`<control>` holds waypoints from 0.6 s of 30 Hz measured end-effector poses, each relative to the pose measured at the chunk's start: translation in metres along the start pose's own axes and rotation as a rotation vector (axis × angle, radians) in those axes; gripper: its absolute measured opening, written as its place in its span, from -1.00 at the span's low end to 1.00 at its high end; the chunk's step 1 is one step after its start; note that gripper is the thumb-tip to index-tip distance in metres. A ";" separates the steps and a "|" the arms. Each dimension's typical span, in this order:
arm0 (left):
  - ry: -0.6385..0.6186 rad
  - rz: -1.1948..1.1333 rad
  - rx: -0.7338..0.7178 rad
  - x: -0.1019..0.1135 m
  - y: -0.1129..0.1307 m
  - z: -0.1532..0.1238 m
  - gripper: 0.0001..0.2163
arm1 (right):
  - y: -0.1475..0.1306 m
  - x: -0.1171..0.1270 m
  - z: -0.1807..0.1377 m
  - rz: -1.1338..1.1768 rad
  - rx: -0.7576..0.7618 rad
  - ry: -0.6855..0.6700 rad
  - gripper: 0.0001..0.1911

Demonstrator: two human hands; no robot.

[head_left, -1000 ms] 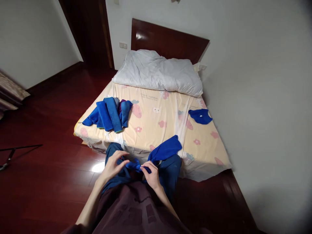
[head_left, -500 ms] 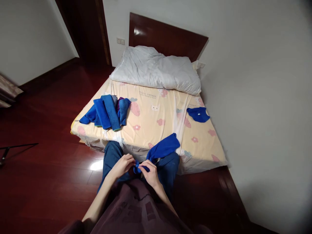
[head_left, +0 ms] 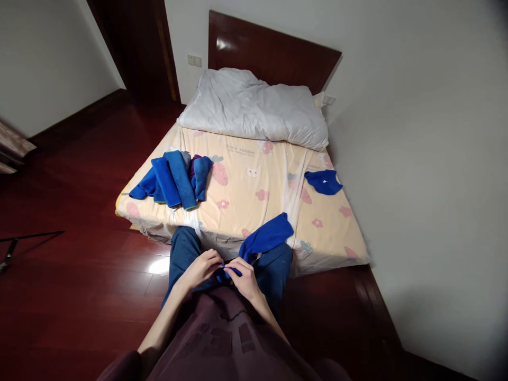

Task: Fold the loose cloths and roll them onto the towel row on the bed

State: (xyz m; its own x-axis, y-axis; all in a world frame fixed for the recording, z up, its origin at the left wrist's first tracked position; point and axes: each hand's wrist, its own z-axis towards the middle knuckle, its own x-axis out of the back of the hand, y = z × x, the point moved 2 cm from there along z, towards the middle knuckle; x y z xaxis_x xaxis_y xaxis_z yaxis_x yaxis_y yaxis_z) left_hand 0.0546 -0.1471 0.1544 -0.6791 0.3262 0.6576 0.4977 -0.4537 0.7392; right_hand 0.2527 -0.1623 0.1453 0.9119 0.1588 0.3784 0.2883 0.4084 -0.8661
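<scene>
A blue cloth garment [head_left: 266, 236] stretches from the near edge of the bed across my right thigh into my lap; its exact kind is unclear. My left hand [head_left: 205, 267] pinches a bunched bit of it between thumb and fingers. Close beside, fingertips nearly touching the left ones, my right hand [head_left: 243, 276] pinches the same cloth. The part between the hands is small and partly hidden by my fingers.
Folded blue and purple cloths [head_left: 178, 180] lie in a pile at the bed's left. Another blue cloth [head_left: 324, 181] lies at the right. A white quilt [head_left: 254, 108] rests before the headboard [head_left: 273, 50]. A patterned sheet [head_left: 242, 185] covers the bed.
Both hands have come slightly closer together on the blue cloth, with the bunched part shifting a little. The view has tilted slightly; the other cloths stay where they were.
</scene>
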 end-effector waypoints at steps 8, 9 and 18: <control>0.276 0.148 -0.062 0.045 0.012 -0.031 -0.66 | 0.002 0.014 0.004 -0.043 0.033 -0.039 -0.86; 0.346 0.174 -0.071 0.054 0.013 -0.036 -0.66 | 0.002 0.020 0.005 -0.052 0.040 -0.029 -0.84; 0.853 0.516 -0.009 0.117 0.000 -0.069 -0.79 | 0.024 0.097 -0.002 -0.194 0.008 0.126 -0.83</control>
State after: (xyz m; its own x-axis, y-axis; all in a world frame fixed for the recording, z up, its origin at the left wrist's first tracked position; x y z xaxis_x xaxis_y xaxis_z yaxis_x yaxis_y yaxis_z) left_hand -0.0623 -0.1659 0.2214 -0.5427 -0.6163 0.5706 0.8396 -0.3796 0.3886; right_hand 0.3487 -0.1388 0.1604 0.8691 -0.0365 0.4933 0.4597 0.4276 -0.7784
